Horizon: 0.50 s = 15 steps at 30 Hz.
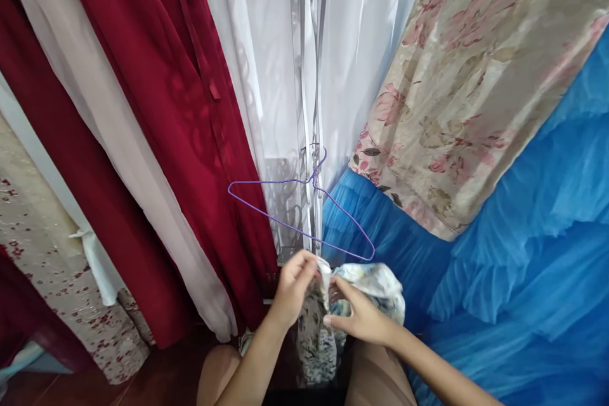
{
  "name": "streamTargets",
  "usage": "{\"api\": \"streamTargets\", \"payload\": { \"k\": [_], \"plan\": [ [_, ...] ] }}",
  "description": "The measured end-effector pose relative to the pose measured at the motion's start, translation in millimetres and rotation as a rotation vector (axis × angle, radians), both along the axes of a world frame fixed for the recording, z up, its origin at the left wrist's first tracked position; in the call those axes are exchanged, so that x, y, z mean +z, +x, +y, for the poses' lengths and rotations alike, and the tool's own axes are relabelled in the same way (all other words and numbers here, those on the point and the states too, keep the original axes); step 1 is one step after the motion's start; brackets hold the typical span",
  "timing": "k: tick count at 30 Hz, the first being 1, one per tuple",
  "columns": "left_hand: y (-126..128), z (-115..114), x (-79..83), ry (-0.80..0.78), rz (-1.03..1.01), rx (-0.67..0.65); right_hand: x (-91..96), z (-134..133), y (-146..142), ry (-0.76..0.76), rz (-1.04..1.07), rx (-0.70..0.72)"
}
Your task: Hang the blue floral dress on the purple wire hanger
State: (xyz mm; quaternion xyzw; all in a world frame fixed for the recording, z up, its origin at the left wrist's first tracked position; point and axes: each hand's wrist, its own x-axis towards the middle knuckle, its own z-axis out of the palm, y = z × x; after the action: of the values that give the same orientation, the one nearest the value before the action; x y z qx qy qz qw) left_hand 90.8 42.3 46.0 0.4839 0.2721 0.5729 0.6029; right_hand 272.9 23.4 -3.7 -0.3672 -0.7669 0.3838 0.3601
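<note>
Two hands at work, both on one piece of cloth. We mark the left hand (292, 288) with fingers curled and pinched on the top edge of the printed cloth (378, 282); the right hand (360, 318) is just beside it, thumb and fingers pressed onto the same cloth. The hands sit close together, nearly touching, both clamped on the fabric. The printed cloth is white with a blue-grey floral pattern. It bunches up over the right hand and hangs down between the two hands toward the bare knees (219, 374) below them. Just above the hands we see a purple wire hanger (313, 177), tilted, its hook up and its lower corner close to the bunched cloth. We cannot tell whether it touches the cloth. Behind the hanger, straight beyond the hands, hangs a white sheer curtain (266, 76). Left of the left hand there is a dark red curtain (143, 108) with a pale beige sheer (90, 101) over part of it. Further left and lower is a spotted beige fabric (71, 304). Right of the right hand spreads blue tulle (523, 266). Above the tulle, a beige fabric with pink flowers (476, 76) drapes down.
</note>
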Motion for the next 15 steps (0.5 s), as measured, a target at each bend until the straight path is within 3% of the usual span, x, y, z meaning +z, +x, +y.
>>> {"api": "streamTargets", "payload": {
  "k": [2,4,7,11,13,15],
  "plan": [
    [15,-14,10.1,0.219,0.319,-0.100,11.2,-10,-4,-0.148,0.074,0.052],
    [22,-19,16.1,0.309,0.483,-0.146,27.3,-19,-7,-0.292,0.135,0.057],
    [21,-16,12.0,0.243,0.479,-0.300,55.0,-30,1,-0.451,0.118,0.080],
    [13,-19,-14.8,0.098,0.429,-0.752,91.1,-32,36,-0.445,-0.060,0.337],
    [9,-25,-28.1,0.092,0.560,-0.761,104.5,-27,57,-0.403,-0.123,0.361],
    [5,-28,-33.4,0.197,0.788,-0.569,112.3,-18,76,-0.326,-0.143,0.234]
  ]
}}
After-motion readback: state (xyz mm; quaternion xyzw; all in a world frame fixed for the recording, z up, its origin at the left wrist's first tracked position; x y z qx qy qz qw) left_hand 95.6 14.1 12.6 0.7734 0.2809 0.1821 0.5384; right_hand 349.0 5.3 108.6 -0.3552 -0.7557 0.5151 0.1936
